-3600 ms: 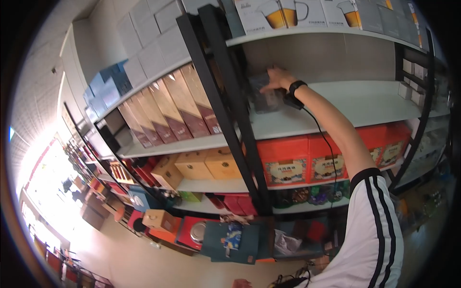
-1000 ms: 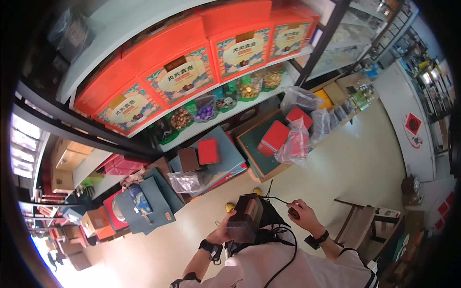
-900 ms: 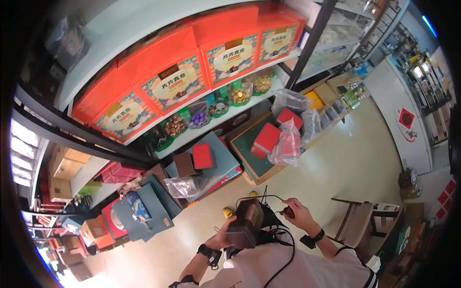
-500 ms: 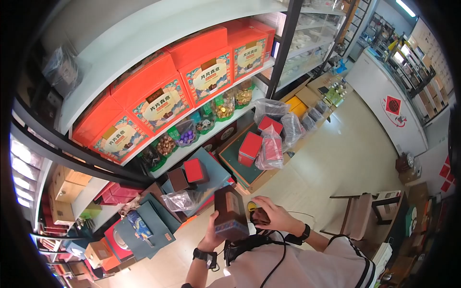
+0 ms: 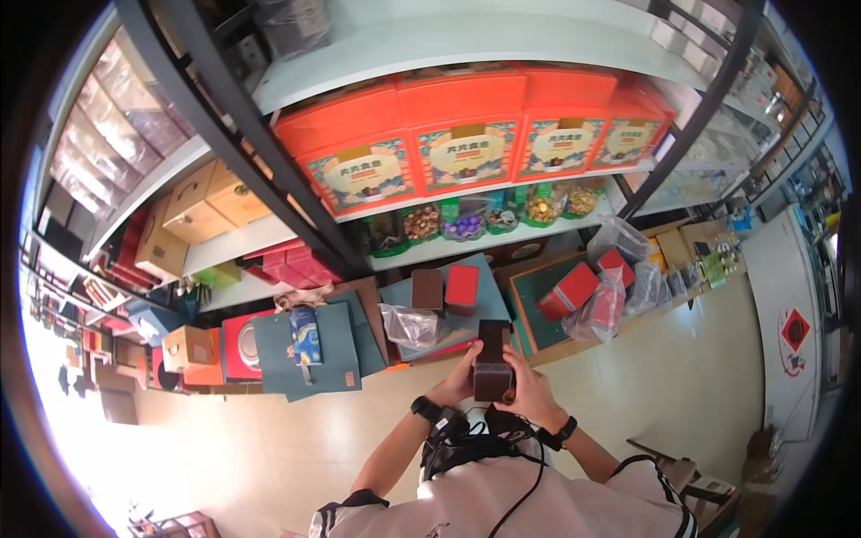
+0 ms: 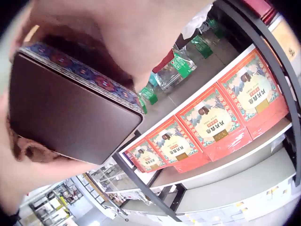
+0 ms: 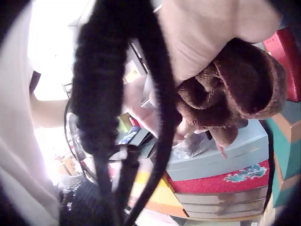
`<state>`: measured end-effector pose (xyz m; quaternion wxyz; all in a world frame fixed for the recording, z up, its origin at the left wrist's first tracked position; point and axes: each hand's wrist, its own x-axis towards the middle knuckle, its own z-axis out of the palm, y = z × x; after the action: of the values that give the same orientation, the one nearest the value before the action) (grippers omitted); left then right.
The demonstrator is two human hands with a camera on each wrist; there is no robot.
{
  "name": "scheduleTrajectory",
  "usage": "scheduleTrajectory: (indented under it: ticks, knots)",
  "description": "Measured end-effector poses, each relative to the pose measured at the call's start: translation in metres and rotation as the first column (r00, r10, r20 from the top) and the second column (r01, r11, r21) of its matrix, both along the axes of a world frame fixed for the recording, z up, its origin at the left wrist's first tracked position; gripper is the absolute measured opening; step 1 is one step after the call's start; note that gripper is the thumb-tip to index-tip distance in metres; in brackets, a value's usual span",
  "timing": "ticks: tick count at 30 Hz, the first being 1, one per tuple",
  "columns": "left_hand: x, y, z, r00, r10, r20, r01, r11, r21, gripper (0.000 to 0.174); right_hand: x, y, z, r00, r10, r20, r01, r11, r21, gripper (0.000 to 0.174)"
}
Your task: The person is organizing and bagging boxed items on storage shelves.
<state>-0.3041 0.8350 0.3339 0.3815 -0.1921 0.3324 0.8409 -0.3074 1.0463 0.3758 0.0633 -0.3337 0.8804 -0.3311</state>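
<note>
Head view: fisheye with a black vignette all round; the shelf frame [image 5: 224, 134] bows toward the edges. Strong daylight enters from lower left, and the floor [image 5: 134, 457] there burns out to white. Centre evenly lit and sharp.
Left wrist view: left hand [image 6: 131, 33] too close, blurred; brown tin [image 6: 66, 113] soft; orange boxes [image 6: 211, 117] crisp.
Right wrist view: black cable [image 7: 108, 94] and brown cloth [image 7: 235, 89] out of focus; white glare upper left.

A dark brown tin [image 6: 70, 117] is edged with a blue-and-red patterned band. A brown cloth [image 7: 235, 89] is mottled darker. Orange-red gift boxes [image 5: 462, 143] are printed with teal-bordered pictures.
</note>
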Motion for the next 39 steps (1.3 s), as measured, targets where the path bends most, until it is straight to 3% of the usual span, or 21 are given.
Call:
scheduleTrajectory:
  ticks: [1,3,4,5,6,7,9,10,12,13,16,17,18,21,25,29,34,36,37,38,39]
  knots:
    - [-0.002,-0.006,-0.031,0.998,0.013,0.066,-0.016,0.999,0.034,0.095,-0.008,0.0,0.001,0.994,-0.084,0.065,0.088,0.995,-0.056,0.112]
    - [0.006,-0.022,-0.026,0.996,-0.012,0.088,0.013,1.0,-0.017,0.097,-0.025,-0.008,0.011,0.943,-0.268,0.198,0.3,0.942,-0.152,0.11]
    - [0.007,-0.032,-0.022,0.993,-0.049,0.103,0.056,0.996,-0.065,0.1,-0.036,-0.008,0.002,0.944,-0.265,0.197,0.297,0.942,-0.156,0.11]
    - [0.022,-0.043,-0.031,0.998,-0.049,-0.036,0.04,0.975,-0.219,0.094,-0.052,-0.005,-0.017,0.936,-0.298,0.186,0.334,0.919,-0.208,0.109]
    - [0.037,-0.055,-0.041,0.989,-0.017,-0.146,-0.037,0.933,-0.357,0.087,-0.065,-0.004,-0.026,0.926,-0.335,0.175,0.372,0.891,-0.261,0.108]
    - [0.051,-0.067,-0.052,0.966,-0.005,-0.257,-0.123,0.87,-0.478,0.08,-0.074,-0.008,-0.012,0.9,-0.365,0.239,0.406,0.9,-0.157,0.108]
    - [0.074,-0.094,-0.084,0.894,0.3,-0.332,-0.436,0.751,-0.496,0.072,-0.092,-0.015,-0.027,0.904,-0.358,0.234,0.4,0.901,-0.166,0.108]
    - [0.071,-0.096,-0.081,0.894,0.291,-0.341,-0.434,0.752,-0.496,0.072,-0.101,-0.02,-0.034,0.914,-0.337,0.225,0.379,0.909,-0.176,0.108]
    - [0.061,-0.099,-0.064,0.677,0.286,-0.678,-0.72,0.071,-0.69,0.077,-0.115,-0.03,-0.035,0.909,-0.349,0.229,0.388,0.908,-0.159,0.109]
    - [0.05,-0.104,-0.052,0.73,0.236,-0.641,-0.659,-0.004,-0.752,0.102,-0.122,-0.033,-0.035,0.905,-0.339,0.258,0.377,0.919,-0.114,0.11]
    - [0.013,-0.092,-0.062,0.562,0.05,-0.826,-0.81,-0.168,-0.562,0.118,-0.135,-0.039,-0.034,0.907,-0.299,0.296,0.334,0.94,-0.075,0.112]
    - [0.005,-0.09,-0.058,0.601,-0.012,-0.799,-0.789,-0.172,-0.59,0.126,-0.138,-0.037,-0.04,0.908,-0.29,0.303,0.324,0.944,-0.068,0.111]
    - [0.001,-0.082,-0.053,0.655,-0.068,-0.753,-0.737,-0.279,-0.616,0.123,-0.141,-0.037,-0.045,0.908,-0.282,0.31,0.315,0.947,-0.059,0.109]
    - [-0.002,-0.081,-0.074,0.706,0.045,-0.706,-0.679,-0.241,-0.694,0.118,-0.144,-0.032,-0.08,0.863,-0.151,0.481,0.327,0.894,-0.307,0.105]
    - [0.002,-0.079,-0.102,0.731,0.073,-0.678,-0.646,-0.245,-0.723,0.109,-0.148,-0.022,-0.098,0.948,-0.205,0.242,0.27,0.923,-0.276,0.109]
    - [-0.006,-0.074,-0.117,0.637,0.081,-0.766,-0.72,-0.292,-0.63,0.106,-0.144,-0.021,-0.101,0.945,-0.213,0.247,0.276,0.926,-0.256,0.114]
    - [-0.018,-0.077,-0.13,0.581,0.165,-0.797,-0.77,-0.205,-0.604,0.105,-0.132,-0.014,-0.099,0.942,-0.322,0.094,0.334,0.928,-0.163,0.108]
    - [-0.01,-0.079,-0.115,0.619,0.228,-0.752,-0.748,-0.122,-0.652,0.105,-0.121,-0.002,-0.093,0.843,-0.372,0.389,0.397,0.918,0.016,0.107]
    - [-0.006,-0.079,-0.105,0.63,0.28,-0.724,-0.731,-0.099,-0.675,0.103,-0.111,0.003,-0.091,0.872,-0.403,0.277,0.418,0.909,0.008,0.085]
    - [0.0,-0.081,-0.114,0.626,0.281,-0.728,-0.735,-0.099,-0.67,0.103,-0.1,0.01,-0.078,0.874,-0.403,0.272,0.418,0.909,0.006,0.085]
    - [0.01,-0.084,-0.131,0.431,0.359,-0.828,-0.87,-0.08,-0.487,0.097,-0.088,0.016,-0.063,0.858,-0.33,0.392,0.367,0.93,-0.019,0.071]
